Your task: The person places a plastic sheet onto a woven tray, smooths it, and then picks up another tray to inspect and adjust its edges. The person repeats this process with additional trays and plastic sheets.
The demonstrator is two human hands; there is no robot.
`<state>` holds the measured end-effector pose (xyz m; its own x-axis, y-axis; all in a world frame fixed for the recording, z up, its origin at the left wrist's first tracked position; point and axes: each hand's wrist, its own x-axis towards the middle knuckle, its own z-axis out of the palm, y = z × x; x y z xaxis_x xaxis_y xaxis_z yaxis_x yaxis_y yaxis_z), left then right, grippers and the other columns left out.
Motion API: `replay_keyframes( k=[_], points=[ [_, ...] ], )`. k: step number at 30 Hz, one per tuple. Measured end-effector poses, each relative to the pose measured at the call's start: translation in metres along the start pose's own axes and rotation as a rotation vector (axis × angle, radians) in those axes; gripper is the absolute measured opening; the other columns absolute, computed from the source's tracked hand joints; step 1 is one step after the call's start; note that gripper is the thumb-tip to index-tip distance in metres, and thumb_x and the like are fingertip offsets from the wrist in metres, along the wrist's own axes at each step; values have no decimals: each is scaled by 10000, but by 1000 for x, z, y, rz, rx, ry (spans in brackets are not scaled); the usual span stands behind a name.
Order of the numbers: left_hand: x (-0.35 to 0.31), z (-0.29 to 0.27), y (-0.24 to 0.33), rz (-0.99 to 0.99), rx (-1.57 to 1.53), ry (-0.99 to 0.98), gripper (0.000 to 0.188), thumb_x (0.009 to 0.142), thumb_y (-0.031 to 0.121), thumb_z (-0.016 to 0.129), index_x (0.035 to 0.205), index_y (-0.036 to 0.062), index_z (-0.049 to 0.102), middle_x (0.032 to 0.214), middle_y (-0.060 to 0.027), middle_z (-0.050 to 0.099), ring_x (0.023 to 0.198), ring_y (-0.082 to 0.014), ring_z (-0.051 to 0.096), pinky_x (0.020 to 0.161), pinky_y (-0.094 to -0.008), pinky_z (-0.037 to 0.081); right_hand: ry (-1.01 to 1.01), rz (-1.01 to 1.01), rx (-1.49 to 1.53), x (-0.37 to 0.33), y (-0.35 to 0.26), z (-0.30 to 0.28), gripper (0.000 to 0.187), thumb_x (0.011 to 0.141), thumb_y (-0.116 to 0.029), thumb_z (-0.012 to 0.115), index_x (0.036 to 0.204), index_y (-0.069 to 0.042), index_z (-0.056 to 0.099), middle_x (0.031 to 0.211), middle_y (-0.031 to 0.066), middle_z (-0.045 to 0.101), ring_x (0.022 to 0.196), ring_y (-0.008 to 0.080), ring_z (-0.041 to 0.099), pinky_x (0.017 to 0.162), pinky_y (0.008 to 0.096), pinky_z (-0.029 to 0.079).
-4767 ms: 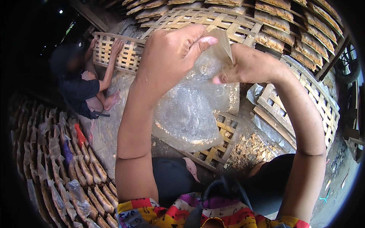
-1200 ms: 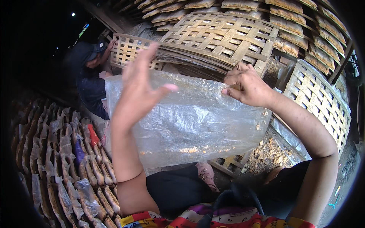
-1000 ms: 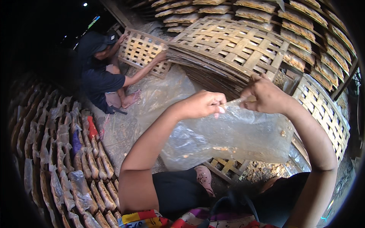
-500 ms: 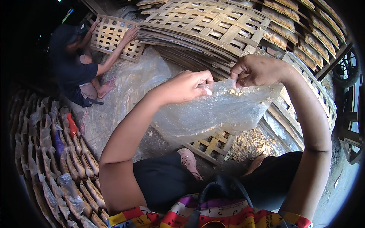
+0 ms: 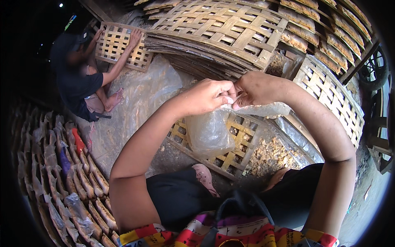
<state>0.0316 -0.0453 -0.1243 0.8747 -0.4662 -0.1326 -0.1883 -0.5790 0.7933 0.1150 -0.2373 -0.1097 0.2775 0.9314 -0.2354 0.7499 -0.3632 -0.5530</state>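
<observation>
A cloudy clear plastic sheet (image 5: 209, 132) hangs bunched from both my hands, which meet at its upper edge. My left hand (image 5: 209, 96) pinches it between thumb and fingers. Close against it, my right hand (image 5: 256, 89) grips the same edge, and a folded strip of the sheet trails out below my right wrist. Beneath the plastic, between my feet, lies a woven bamboo tray (image 5: 230, 158), partly covered by the hanging sheet. Beside that tray is a heap of pale yellowish crumbs (image 5: 271, 158).
A stack of woven bamboo trays (image 5: 222, 29) stands ahead. Another tray (image 5: 329, 99) leans at right. Racks of crusted slabs (image 5: 302, 20) rise at upper right; rows of plastic-wrapped slabs (image 5: 88, 177) fill the left. At upper left, a seated person (image 5: 78, 78) holds a woven tray (image 5: 123, 45).
My right hand has moved left to meet my left hand, and the sheet, spread wide before, is now gathered. More of the bamboo tray beneath shows.
</observation>
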Motion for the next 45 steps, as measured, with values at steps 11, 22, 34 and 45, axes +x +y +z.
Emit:
replay_keyframes(
  k=[11, 22, 34, 45],
  points=[
    [-2, -26, -1, -85, -57, -36, 105, 952, 105, 573, 1013, 25, 601, 897, -26, 647, 813, -82, 556, 737, -257, 449, -158, 56, 114, -22, 22, -12, 568, 811, -470, 739, 1152, -22, 659, 987, 163, 721, 892, 282, 687, 790, 473, 510],
    [-2, -29, 22, -55, -11, 37, 88, 946, 97, 599, 974, 14, 599, 806, 20, 599, 732, -53, 506, 679, -236, 421, -461, 98, -93, -34, 49, -19, 517, 804, -380, 757, 1110, 28, 677, 1028, 224, 699, 1048, 327, 650, 913, 455, 473],
    [-12, -31, 25, 31, -33, 120, 122, 937, 128, 624, 957, 9, 609, 786, 5, 583, 730, -58, 492, 672, -233, 422, -506, 275, -257, -40, 38, -25, 415, 813, -297, 733, 1131, -34, 685, 1092, 144, 700, 1056, 300, 651, 904, 413, 490],
    [-37, -56, 35, 111, 20, 166, 116, 916, 128, 656, 928, 20, 617, 795, 29, 565, 720, -38, 466, 661, -210, 403, -104, 126, -45, -74, 61, -38, 430, 745, -434, 795, 782, -23, 675, 664, 82, 669, 674, 205, 677, 630, 354, 518]
  ],
)
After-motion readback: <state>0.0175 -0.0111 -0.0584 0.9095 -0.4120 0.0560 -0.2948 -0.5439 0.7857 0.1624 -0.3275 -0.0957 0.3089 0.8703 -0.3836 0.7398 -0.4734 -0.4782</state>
